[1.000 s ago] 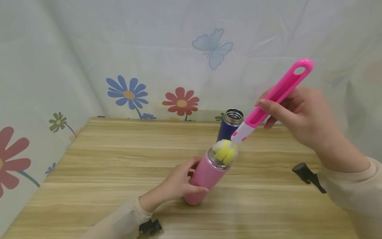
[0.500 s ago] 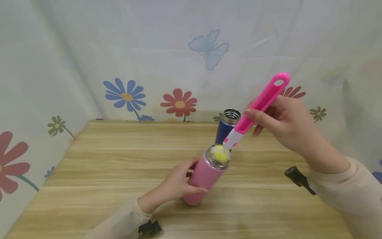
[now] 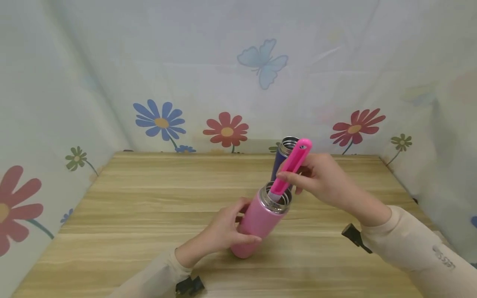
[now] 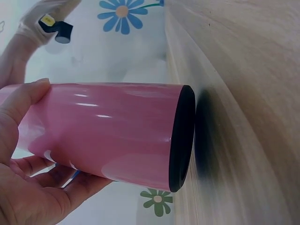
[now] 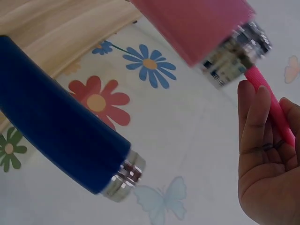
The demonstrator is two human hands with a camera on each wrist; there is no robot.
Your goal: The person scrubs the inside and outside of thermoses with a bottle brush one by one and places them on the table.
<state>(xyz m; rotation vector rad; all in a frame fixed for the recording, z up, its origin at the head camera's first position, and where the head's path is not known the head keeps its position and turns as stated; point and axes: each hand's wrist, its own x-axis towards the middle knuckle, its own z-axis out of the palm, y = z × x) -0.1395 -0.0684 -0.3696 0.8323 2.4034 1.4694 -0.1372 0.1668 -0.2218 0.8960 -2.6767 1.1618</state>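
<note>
A pink thermos bottle [image 3: 257, 225] leans to the right, its open steel mouth facing up. My left hand [image 3: 223, 227] grips it round the middle. In the left wrist view, the bottle's black base [image 4: 183, 138] is near the wooden tabletop, with a narrow gap showing. Fingers and thumb of my right hand [image 3: 322, 180] pinch the pink handle of a bottle brush [image 3: 288, 167]. The brush's sponge head is hidden inside the bottle, and the lower handle is at the rim. Behind stands a lidless navy thermos bottle [image 3: 279, 159], partly covered by the brush and right hand.
The wooden table [image 3: 149, 198] ends in front of a white cloth backdrop [image 3: 179, 49] printed with flowers and a butterfly. More cloth hangs at both sides. Black camera mounts [image 3: 189, 285] sit at both wrists.
My right hand has moved down and left, pushing the brush head from the pink bottle's mouth down inside it. The left hand and the bottle have stayed nearly still.
</note>
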